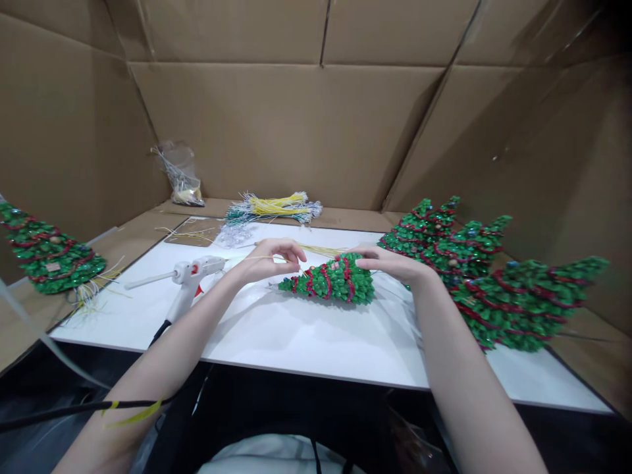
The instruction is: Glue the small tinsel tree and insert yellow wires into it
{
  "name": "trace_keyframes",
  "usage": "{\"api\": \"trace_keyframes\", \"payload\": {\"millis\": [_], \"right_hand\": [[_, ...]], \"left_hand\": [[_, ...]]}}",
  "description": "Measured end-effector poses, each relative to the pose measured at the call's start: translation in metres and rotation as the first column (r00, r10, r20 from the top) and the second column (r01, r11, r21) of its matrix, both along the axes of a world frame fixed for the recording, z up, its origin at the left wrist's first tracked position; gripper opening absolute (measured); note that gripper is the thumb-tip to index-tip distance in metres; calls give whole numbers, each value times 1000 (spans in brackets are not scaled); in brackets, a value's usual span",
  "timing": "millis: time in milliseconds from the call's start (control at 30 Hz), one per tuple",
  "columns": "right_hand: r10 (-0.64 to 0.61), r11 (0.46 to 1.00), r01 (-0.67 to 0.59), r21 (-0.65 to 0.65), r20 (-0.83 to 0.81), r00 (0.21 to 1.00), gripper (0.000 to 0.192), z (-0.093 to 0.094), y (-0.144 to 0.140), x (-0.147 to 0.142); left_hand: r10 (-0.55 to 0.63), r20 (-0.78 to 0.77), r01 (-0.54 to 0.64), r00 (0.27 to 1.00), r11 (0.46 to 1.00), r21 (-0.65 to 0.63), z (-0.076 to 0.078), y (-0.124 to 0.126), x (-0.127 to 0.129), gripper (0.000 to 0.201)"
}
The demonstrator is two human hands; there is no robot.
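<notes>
A small green Christmas tree (pixel 328 282) wound with red garland lies on its side on the white board, tip to the left. My right hand (pixel 385 262) rests over its wide end, thumb and fingers gripping it. Above the tip, my left hand (pixel 279 257) pinches a thin yellow wire (pixel 261 257), whose end comes close to the branches. Whether the wire touches the tree I cannot tell. Left of my left hand, a white glue gun (pixel 190 280) lies on the board, partly behind my forearm.
Several finished-looking trees (pixel 464 257) crowd the right side, and another tree (pixel 52 253) stands far left beside loose wires (pixel 93 293). Bundled yellow and white wires (pixel 276 205) lie at the back near a plastic bag (pixel 180 174). Cardboard walls (pixel 286 131) enclose the board (pixel 316 342). A black cable (pixel 74 409) crosses my left forearm.
</notes>
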State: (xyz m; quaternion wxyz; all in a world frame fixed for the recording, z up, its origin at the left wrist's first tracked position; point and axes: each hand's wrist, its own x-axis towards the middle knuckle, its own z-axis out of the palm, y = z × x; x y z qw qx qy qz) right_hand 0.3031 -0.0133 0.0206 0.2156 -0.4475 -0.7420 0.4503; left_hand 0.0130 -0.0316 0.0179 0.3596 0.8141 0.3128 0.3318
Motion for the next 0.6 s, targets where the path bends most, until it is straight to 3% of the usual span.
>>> {"api": "trace_keyframes", "payload": {"millis": [167,367,600], "right_hand": [[-45,999,46,-11,50,998,45,-3,1,3],[-262,963,267,-22,141,955,45,-4,1,4],[-176,984,172,39,125,977,43,-4,2,2]], "left_hand": [[31,-21,-31,999,999,40,-1,1,2,8],[46,-35,-44,998,997,63,-3,2,1,7],[74,-29,-72,997,995,71,-3,3,-3,8]]}}
